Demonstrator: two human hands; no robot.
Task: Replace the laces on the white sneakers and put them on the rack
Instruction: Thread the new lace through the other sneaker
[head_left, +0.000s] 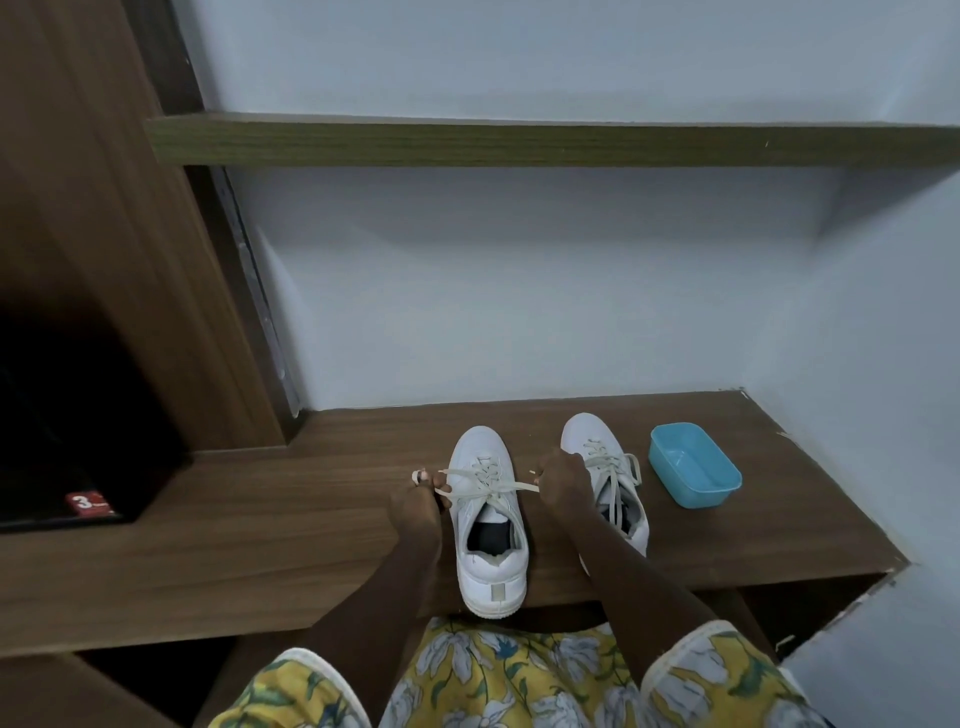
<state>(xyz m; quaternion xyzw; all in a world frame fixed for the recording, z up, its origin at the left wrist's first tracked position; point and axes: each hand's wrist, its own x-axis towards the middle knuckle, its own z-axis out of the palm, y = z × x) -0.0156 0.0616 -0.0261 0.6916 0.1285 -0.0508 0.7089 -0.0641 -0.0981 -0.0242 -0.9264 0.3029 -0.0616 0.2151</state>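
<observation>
Two white sneakers stand side by side on a wooden counter (291, 519), toes toward the wall. The left sneaker (488, 525) is laced with an off-white lace (485, 475), its heel just over the counter's front edge. My left hand (423, 496) pinches the lace's left end, and my right hand (563, 480) grips its right end; the lace runs taut across the shoe's top eyelets. The right sneaker (613, 467) sits behind my right hand, laced, with loose lace ends hanging over its opening.
A light blue plastic tub (693, 470) sits right of the sneakers. A wooden shelf (519, 143) runs along the wall above. A brown cabinet (104, 234) with a dark opening stands at left. The counter's right end meets the wall.
</observation>
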